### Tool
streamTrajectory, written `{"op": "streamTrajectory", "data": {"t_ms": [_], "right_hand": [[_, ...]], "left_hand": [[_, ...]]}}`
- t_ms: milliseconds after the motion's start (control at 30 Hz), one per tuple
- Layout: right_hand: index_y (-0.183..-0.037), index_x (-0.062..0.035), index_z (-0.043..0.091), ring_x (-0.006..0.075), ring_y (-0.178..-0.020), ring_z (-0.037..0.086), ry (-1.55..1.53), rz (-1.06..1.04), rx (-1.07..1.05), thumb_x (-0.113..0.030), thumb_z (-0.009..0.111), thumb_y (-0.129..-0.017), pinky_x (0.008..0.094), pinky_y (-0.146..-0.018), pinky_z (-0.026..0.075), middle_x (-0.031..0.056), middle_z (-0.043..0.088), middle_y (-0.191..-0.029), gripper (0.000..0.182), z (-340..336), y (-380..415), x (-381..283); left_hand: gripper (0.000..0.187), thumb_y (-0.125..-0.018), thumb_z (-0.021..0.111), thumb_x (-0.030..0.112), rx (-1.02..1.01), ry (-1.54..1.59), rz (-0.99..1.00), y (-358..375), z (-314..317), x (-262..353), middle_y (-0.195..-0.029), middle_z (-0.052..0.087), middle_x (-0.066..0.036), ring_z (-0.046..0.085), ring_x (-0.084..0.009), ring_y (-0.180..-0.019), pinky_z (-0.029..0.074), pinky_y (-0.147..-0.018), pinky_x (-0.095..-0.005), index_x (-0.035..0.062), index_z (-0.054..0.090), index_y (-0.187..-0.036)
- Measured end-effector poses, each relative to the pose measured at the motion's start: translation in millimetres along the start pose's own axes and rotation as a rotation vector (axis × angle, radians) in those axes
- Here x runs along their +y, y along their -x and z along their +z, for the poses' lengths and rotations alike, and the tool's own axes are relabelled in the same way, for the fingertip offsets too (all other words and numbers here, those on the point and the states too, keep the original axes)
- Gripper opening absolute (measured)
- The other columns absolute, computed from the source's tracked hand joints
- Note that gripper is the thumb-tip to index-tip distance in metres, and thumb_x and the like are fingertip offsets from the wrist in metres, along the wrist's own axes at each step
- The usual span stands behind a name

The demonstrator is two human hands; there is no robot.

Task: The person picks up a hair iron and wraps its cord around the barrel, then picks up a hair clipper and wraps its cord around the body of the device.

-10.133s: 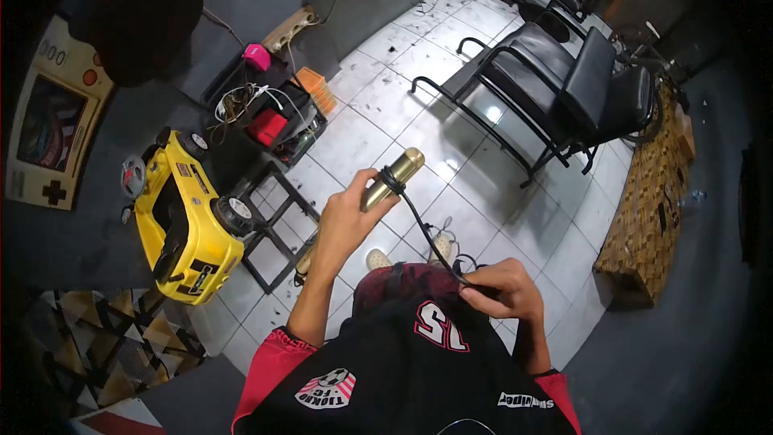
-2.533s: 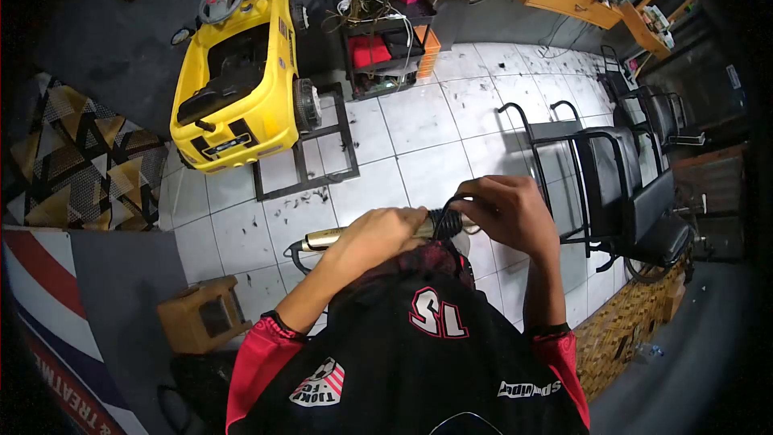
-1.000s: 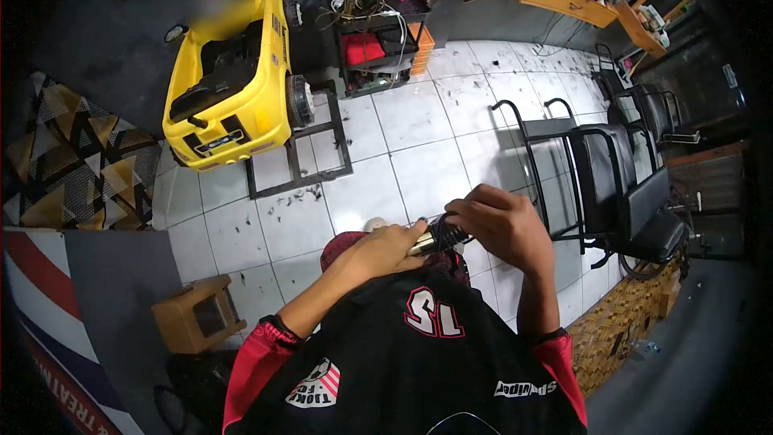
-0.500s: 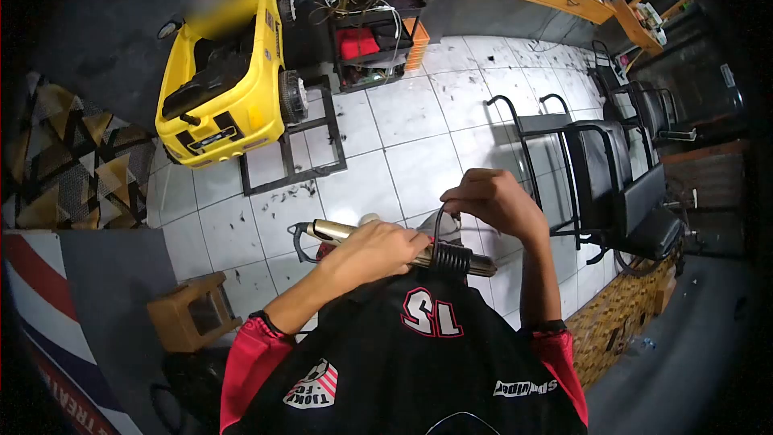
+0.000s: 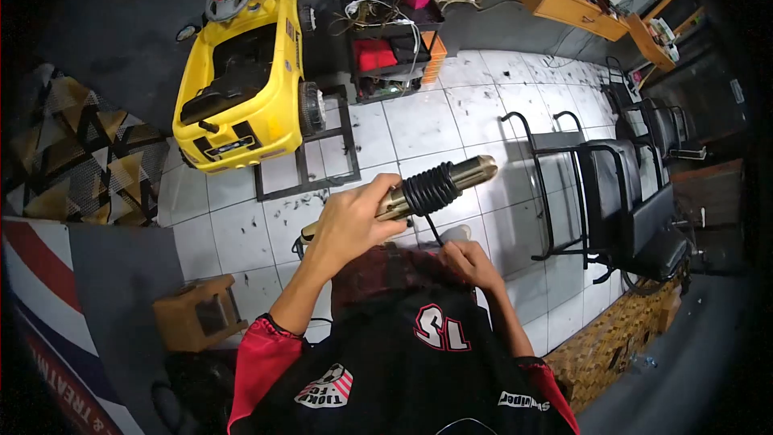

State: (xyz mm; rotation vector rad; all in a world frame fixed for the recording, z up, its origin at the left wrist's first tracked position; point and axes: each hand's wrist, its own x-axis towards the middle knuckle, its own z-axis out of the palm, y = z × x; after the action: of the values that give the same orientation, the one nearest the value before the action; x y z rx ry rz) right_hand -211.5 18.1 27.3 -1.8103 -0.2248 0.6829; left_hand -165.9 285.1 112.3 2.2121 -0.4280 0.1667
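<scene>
A gold, rod-shaped hair styling iron [image 5: 475,169] points up and to the right in front of my body. My left hand [image 5: 353,221] is closed around its middle, hiding part of the handle. Several turns of black cord [image 5: 431,189] are wound around the barrel, just past my left fingers. From the coil a taut length of this cord runs down to my right hand [image 5: 471,264], whose fingers are pinched on it. That hand is low and close to my shirt [image 5: 403,362].
A yellow toy car [image 5: 241,133] stands on a black metal frame [image 5: 310,185] ahead left. Beyond is a black cart [image 5: 386,84] with cables. Black chairs [image 5: 616,185] line the right. A brown stool [image 5: 197,312] is at lower left. Dark hair clippings lie on the white tiles [image 5: 423,125].
The iron has moved up and away from my shirt, its tip now tilted upward. My right hand has dropped from above the iron to below it, drawing the cord downward.
</scene>
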Motion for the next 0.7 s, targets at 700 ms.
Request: {"op": "streamTrajectory", "data": {"t_ms": [700], "right_hand": [[-0.082, -0.0055, 0.063, 0.0202, -0.048, 0.056, 0.836, -0.623, 0.466, -0.009, 0.081, -0.068, 0.0314, -0.043, 0.041, 0.0044, 0.058, -0.062, 0.023, -44.1, 43.7, -142.0]], "left_hand": [[0.035, -0.077, 0.070, 0.011, -0.495, -0.201, 0.093, 10.1, 51.8, 13.2, -0.086, 0.064, -0.014, 0.064, -0.0348, -0.078, 0.050, -0.065, -0.0430, 0.0057, 0.057, -0.110]]}}
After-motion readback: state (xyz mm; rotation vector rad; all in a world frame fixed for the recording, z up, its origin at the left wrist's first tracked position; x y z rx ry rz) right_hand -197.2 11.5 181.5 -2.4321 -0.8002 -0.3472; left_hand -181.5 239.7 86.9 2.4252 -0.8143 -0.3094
